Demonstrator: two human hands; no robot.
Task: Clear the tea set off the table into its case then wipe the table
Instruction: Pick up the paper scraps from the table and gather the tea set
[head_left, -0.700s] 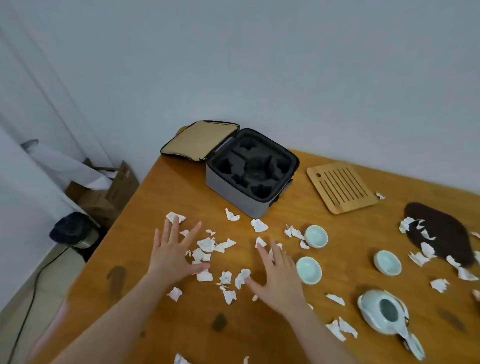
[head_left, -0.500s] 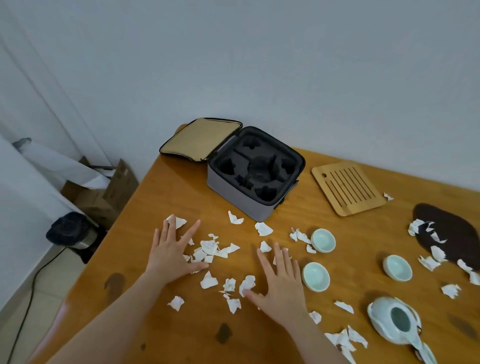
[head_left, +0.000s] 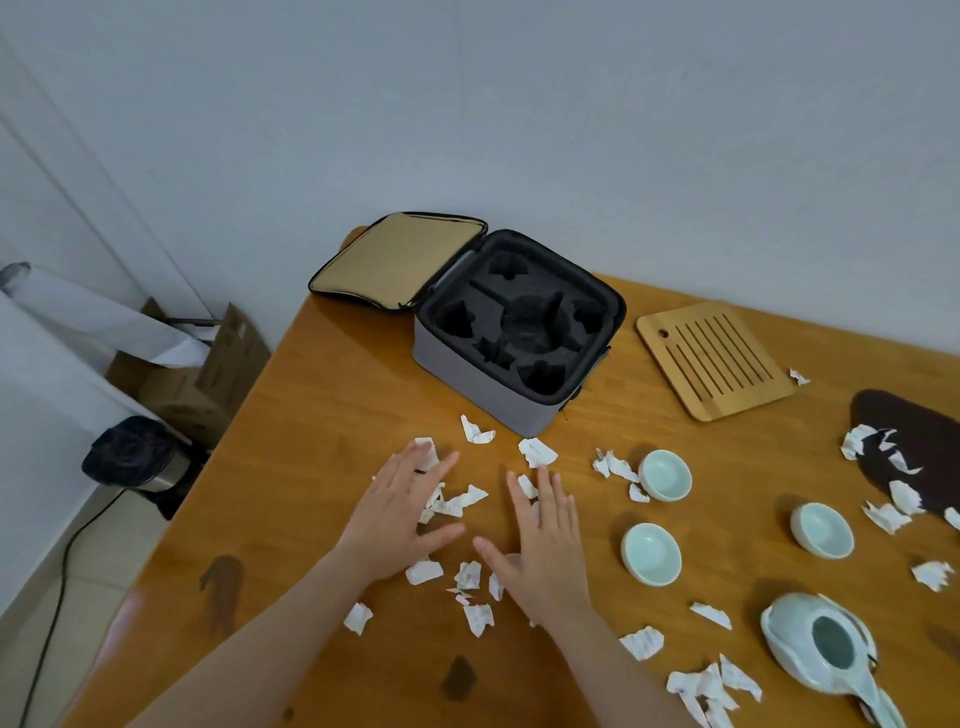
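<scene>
Head view — case (head_left: 467, 387) lies open; left hand (head_left: 397, 519) and right hand (head_left: 545, 551) flat, fingers (head_left: 551, 488) straight.

1. My left hand (head_left: 402, 512) lies palm down, a little left of centre in the head view. Its fingers are straight and close together, pointing up and to the right.
2. Its thumb is spread wide, reaching right toward my other hand.
3. My right hand (head_left: 545, 545) lies palm down just beside it. Its fingers are straight and slightly fanned, pointing up and a touch left.
4. Its thumb reaches left. The two thumb tips are near each other but apart.
5. Both hands are flat, with no finger curled.
6. My bare left forearm (head_left: 249, 639) enters from the lower left, and my bare right forearm (head_left: 618, 670) from the lower right. Both wrists are straight.
</scene>
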